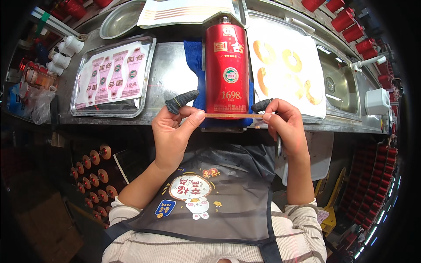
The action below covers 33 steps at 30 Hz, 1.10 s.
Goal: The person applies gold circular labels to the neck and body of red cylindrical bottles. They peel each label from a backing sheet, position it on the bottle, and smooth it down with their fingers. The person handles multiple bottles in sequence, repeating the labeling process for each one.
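Note:
A red bottle (226, 57) with gold lettering and a round green-and-white emblem lies on a blue cloth (192, 57), its base toward me. Across the base end runs a narrow gold decal strip (232, 115), stretched level between my hands. My left hand (171, 136) pinches its left end between thumb and finger. The other end is pinched by my right hand (289, 129), and a slim metal tool (279, 145), perhaps tweezers, sticks out below that palm. Dark grey finger covers sit on both index fingers. Whether the strip touches the bottle I cannot tell.
Left of the bottle, a metal tray (142, 98) bears pink decal sheets (112, 72). On the right lies a white sheet (280, 103) with gold curved decals, beside a sink (337, 83). A metal bowl (120, 19) and a striped sheet (184, 13) stand behind. Red bottles (372, 175) fill the right side.

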Motion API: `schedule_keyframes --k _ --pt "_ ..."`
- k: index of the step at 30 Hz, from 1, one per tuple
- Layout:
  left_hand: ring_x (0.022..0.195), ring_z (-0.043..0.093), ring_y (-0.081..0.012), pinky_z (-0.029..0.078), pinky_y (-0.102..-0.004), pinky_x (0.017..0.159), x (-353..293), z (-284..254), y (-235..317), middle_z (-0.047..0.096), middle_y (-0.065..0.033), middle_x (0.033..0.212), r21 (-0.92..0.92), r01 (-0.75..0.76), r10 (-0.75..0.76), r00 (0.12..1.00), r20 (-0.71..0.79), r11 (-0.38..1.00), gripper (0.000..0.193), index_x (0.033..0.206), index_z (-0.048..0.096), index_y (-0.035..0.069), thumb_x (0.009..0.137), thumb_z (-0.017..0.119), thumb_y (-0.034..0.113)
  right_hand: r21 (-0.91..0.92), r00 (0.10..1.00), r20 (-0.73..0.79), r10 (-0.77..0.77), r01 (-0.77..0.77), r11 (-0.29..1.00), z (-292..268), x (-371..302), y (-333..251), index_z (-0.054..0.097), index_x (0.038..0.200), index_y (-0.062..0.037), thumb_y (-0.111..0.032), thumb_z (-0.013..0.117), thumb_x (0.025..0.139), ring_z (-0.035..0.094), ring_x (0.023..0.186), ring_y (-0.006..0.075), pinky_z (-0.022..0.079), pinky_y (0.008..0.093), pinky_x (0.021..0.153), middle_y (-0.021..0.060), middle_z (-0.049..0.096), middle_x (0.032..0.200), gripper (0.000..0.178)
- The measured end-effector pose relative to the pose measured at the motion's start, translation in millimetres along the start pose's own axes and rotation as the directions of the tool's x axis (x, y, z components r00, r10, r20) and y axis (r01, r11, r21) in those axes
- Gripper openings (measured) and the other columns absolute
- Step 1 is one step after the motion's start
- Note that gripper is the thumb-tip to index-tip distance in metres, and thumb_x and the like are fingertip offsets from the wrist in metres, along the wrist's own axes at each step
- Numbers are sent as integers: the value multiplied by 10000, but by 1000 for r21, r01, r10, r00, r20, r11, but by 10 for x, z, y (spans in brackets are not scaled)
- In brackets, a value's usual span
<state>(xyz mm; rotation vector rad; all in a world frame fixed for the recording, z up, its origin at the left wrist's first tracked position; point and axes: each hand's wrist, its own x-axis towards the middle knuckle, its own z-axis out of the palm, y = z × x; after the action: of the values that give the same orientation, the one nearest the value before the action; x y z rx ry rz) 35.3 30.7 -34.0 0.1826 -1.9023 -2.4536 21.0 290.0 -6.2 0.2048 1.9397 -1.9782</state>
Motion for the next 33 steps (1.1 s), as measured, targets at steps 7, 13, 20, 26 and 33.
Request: schedule_keyframes --k 7,13,20,26,33 --pt "813 617 -63 486 -219 748 -7 26 -32 717 -32 887 -9 -4 5 1000 7 1000 207 1070 672 5 874 739 -11 -14 1000 -24 -14 13 1000 -20 12 35 606 833 -62 -110 660 883 446 597 12 311 189 528 -47 573 726 87" --pt "825 620 -66 490 -217 757 -19 43 -65 714 -35 898 -1 -17 17 1000 19 1000 243 1115 666 -3 881 733 -16 -48 998 -44 -54 52 998 -1 32 81 562 833 -47 -133 633 884 413 471 32 298 200 438 -37 499 614 123" --pt "828 615 -61 486 -220 765 -4 47 -70 710 -28 895 17 -28 27 999 25 999 286 1159 657 -15 882 727 -24 -40 998 -25 -50 49 998 -11 46 122 560 830 -46 -118 633 886 419 476 30 302 198 436 -38 502 629 116" --pt "817 603 -52 471 -218 752 0 20 -108 708 -20 891 34 -36 36 999 21 999 286 1158 659 -8 880 725 -29 -25 997 -32 -71 71 997 40 51 118 561 825 -47 -104 632 887 422 485 28 311 197 437 -36 514 664 110" --pt "796 590 -44 458 -206 717 5 23 -124 704 -12 883 33 -33 32 999 30 999 288 1162 657 -10 882 724 -27 -20 997 -33 -66 65 998 38 79 164 563 825 -48 -96 637 884 426 494 24 310 195 438 -41 508 668 106"
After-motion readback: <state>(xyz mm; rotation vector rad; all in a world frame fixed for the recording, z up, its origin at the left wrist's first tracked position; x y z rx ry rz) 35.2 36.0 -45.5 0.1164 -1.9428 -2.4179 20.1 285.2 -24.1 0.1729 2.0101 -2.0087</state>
